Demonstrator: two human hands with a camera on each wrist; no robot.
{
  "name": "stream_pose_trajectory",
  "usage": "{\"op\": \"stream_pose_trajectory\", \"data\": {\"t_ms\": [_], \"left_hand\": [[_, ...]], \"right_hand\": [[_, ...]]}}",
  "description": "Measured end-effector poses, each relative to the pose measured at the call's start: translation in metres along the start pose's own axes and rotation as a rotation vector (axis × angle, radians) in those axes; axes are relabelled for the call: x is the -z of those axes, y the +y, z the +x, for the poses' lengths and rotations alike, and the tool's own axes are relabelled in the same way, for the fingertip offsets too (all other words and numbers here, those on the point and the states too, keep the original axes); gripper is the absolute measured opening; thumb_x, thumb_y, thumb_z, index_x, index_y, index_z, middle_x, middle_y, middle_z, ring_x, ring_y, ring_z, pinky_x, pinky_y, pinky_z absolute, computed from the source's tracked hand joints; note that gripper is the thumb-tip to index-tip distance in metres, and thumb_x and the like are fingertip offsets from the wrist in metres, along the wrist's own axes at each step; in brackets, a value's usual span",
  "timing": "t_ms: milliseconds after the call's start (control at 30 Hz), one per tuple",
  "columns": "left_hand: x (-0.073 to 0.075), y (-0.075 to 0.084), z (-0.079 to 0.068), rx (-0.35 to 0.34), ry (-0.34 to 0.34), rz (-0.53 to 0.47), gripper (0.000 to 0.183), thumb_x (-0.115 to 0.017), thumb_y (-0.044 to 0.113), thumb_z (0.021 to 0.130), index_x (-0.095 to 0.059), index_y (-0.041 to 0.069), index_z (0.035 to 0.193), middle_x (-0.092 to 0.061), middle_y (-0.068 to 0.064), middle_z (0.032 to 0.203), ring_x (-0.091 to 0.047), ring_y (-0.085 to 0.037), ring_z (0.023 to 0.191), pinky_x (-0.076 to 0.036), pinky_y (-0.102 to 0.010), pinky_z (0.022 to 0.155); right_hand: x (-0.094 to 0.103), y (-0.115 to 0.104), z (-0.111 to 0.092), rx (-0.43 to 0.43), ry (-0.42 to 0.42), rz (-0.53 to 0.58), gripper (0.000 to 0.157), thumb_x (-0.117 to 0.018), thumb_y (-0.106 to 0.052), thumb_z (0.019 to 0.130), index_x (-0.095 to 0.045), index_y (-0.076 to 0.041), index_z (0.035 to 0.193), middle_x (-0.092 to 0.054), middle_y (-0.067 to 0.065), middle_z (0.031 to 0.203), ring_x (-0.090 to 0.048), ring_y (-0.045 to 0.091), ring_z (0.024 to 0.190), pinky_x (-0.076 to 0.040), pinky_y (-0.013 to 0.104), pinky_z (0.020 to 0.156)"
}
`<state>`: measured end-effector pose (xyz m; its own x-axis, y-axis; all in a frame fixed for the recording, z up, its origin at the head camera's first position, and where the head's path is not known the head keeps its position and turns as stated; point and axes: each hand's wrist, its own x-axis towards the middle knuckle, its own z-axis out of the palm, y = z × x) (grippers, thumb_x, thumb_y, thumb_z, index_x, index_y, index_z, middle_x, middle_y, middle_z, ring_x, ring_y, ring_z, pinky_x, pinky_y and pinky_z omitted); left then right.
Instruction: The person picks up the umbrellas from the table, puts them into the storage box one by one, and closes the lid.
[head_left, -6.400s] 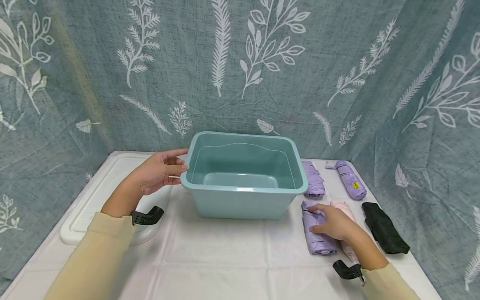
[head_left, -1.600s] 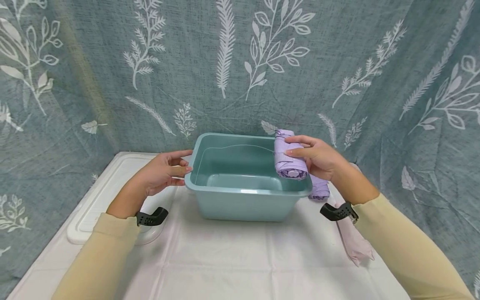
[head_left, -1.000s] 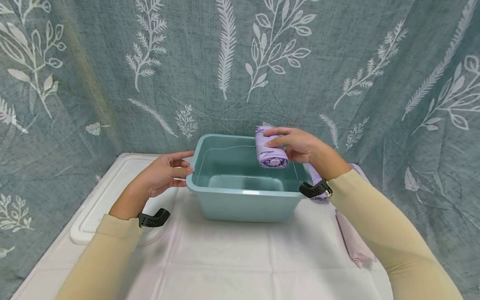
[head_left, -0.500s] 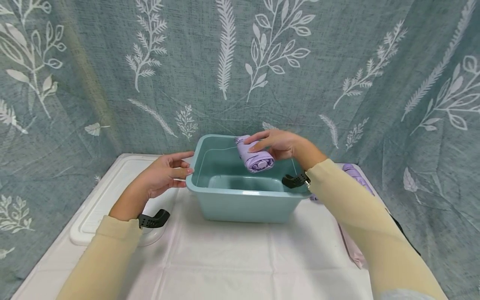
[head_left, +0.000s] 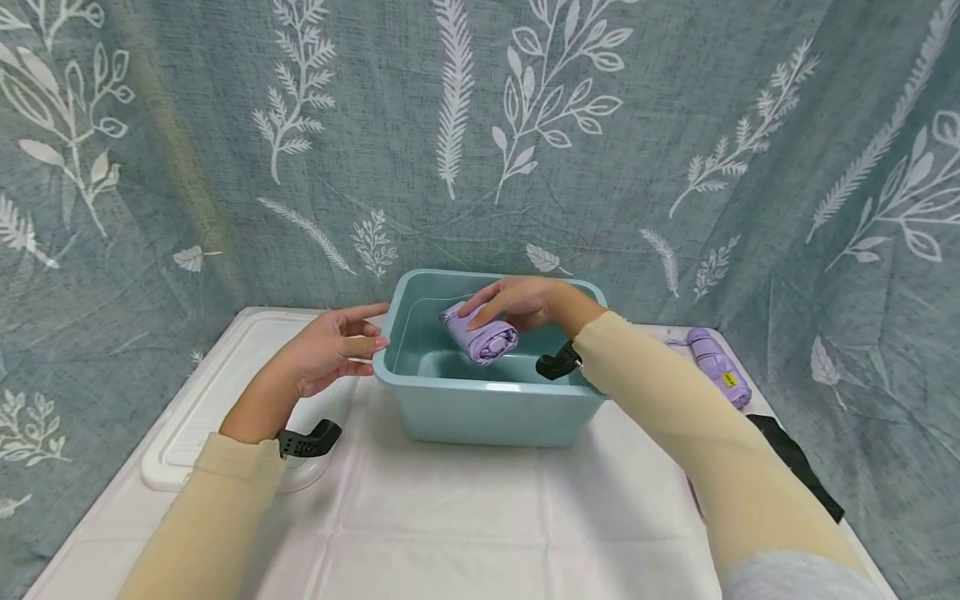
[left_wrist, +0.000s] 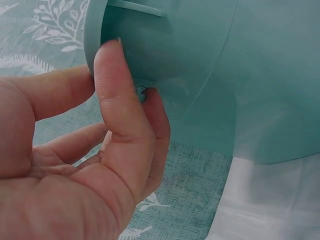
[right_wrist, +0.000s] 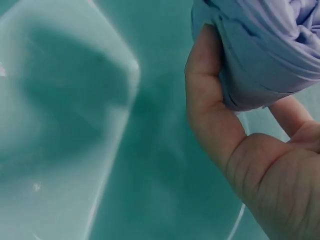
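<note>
A teal plastic bin [head_left: 480,417] stands upright in the middle of the table, its inside facing me. My left hand [head_left: 330,350] holds its left rim; in the left wrist view the thumb and fingers [left_wrist: 125,100] curl at the rim's edge. Inside the bin, my right hand [head_left: 521,302] grips a rolled purple folding umbrella [head_left: 483,335] by its sides, tilted with its round end toward me. The right wrist view shows the thumb pressed along the umbrella's fabric [right_wrist: 270,55], above the bin floor [right_wrist: 55,150].
A white lid [head_left: 202,400] lies flat at the left. On the right are another purple umbrella [head_left: 718,367] with a yellow label and a black folded item [head_left: 798,467]. My right sleeve [head_left: 675,417] covers most of a pink item. A patterned curtain [head_left: 480,125] hangs behind.
My right hand has lifted the purple umbrella off the table at the right, carried it left over the rim and lowered it into the bin. My left hand has stayed at the rim.
</note>
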<state>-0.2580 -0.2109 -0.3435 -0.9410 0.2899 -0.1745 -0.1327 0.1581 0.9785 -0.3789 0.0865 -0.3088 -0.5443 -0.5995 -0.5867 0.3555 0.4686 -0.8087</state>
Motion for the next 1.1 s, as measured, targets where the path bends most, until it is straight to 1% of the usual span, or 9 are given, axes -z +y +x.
{"op": "stream_pose_trajectory", "data": {"t_ms": [133, 300, 400, 500, 667, 833, 933, 1100], "left_hand": [[0.001, 0.001, 0.0, -0.005, 0.009, 0.004, 0.075, -0.066, 0.009, 0.1, -0.027, 0.013, 0.164, -0.052, 0.0, 0.107, -0.066, -0.009, 0.079, -0.061, -0.026, 0.073], [0.0, 0.002, -0.001, -0.017, 0.007, 0.004, 0.075, -0.066, 0.01, 0.1, -0.027, 0.012, 0.164, -0.053, 0.002, 0.105, -0.066, -0.009, 0.08, -0.061, -0.026, 0.074], [-0.001, 0.001, -0.001, -0.024, -0.006, 0.002, 0.074, -0.066, 0.01, 0.101, -0.026, 0.011, 0.164, -0.054, 0.002, 0.106, -0.066, -0.009, 0.082, -0.061, -0.027, 0.074], [-0.001, 0.001, -0.001, -0.022, -0.01, 0.0, 0.074, -0.065, 0.011, 0.101, -0.026, 0.012, 0.164, -0.053, 0.003, 0.105, -0.066, -0.008, 0.082, -0.061, -0.027, 0.074], [-0.002, 0.002, -0.002, -0.014, -0.005, 0.004, 0.074, -0.066, 0.01, 0.1, -0.027, 0.012, 0.164, -0.053, 0.002, 0.104, -0.065, -0.008, 0.081, -0.061, -0.027, 0.074], [-0.003, 0.002, -0.002, -0.009, -0.007, 0.011, 0.074, -0.065, 0.008, 0.101, -0.027, 0.013, 0.164, -0.052, 0.001, 0.105, -0.065, -0.009, 0.082, -0.061, -0.027, 0.074], [-0.001, 0.001, -0.001, -0.011, -0.005, 0.013, 0.074, -0.064, 0.007, 0.101, -0.026, 0.013, 0.164, -0.052, 0.001, 0.105, -0.066, -0.009, 0.083, -0.061, -0.027, 0.074], [-0.001, 0.0, -0.001, -0.011, 0.005, 0.002, 0.074, -0.065, 0.007, 0.1, -0.028, 0.014, 0.164, -0.052, 0.001, 0.106, -0.066, -0.009, 0.083, -0.061, -0.027, 0.074]], "right_hand": [[-0.005, -0.003, 0.012, -0.023, -0.053, -0.053, 0.047, -0.06, -0.004, 0.101, -0.053, -0.007, 0.148, -0.051, 0.013, 0.141, -0.065, 0.024, 0.095, -0.06, 0.032, 0.076], [-0.006, -0.006, 0.025, -0.071, -0.08, -0.093, 0.045, -0.06, -0.002, 0.101, -0.05, -0.009, 0.145, -0.055, 0.013, 0.126, -0.064, 0.023, 0.09, -0.059, 0.032, 0.073], [-0.007, -0.005, 0.032, -0.087, -0.089, -0.103, 0.044, -0.059, -0.001, 0.101, -0.049, -0.008, 0.143, -0.055, 0.013, 0.122, -0.063, 0.023, 0.089, -0.059, 0.032, 0.071], [-0.008, -0.002, 0.038, -0.095, -0.103, -0.115, 0.046, -0.058, 0.0, 0.102, -0.047, -0.007, 0.145, -0.054, 0.013, 0.124, -0.062, 0.023, 0.09, -0.058, 0.032, 0.071], [-0.012, 0.003, 0.045, -0.123, -0.115, -0.125, 0.053, -0.057, 0.002, 0.101, -0.044, -0.008, 0.152, -0.05, 0.012, 0.133, -0.06, 0.023, 0.096, -0.057, 0.031, 0.072], [-0.017, 0.009, 0.051, -0.145, -0.097, -0.14, 0.054, -0.058, 0.003, 0.1, -0.045, -0.008, 0.152, -0.05, 0.013, 0.136, -0.06, 0.021, 0.093, -0.057, 0.03, 0.071], [-0.021, 0.01, 0.056, -0.158, -0.099, -0.152, 0.056, -0.058, 0.004, 0.1, -0.044, -0.008, 0.153, -0.048, 0.013, 0.141, -0.061, 0.022, 0.094, -0.057, 0.032, 0.074], [-0.025, 0.009, 0.065, -0.167, -0.116, -0.175, 0.058, -0.056, 0.007, 0.099, -0.044, -0.01, 0.153, -0.044, 0.012, 0.146, -0.058, 0.023, 0.102, -0.055, 0.036, 0.079]]}}
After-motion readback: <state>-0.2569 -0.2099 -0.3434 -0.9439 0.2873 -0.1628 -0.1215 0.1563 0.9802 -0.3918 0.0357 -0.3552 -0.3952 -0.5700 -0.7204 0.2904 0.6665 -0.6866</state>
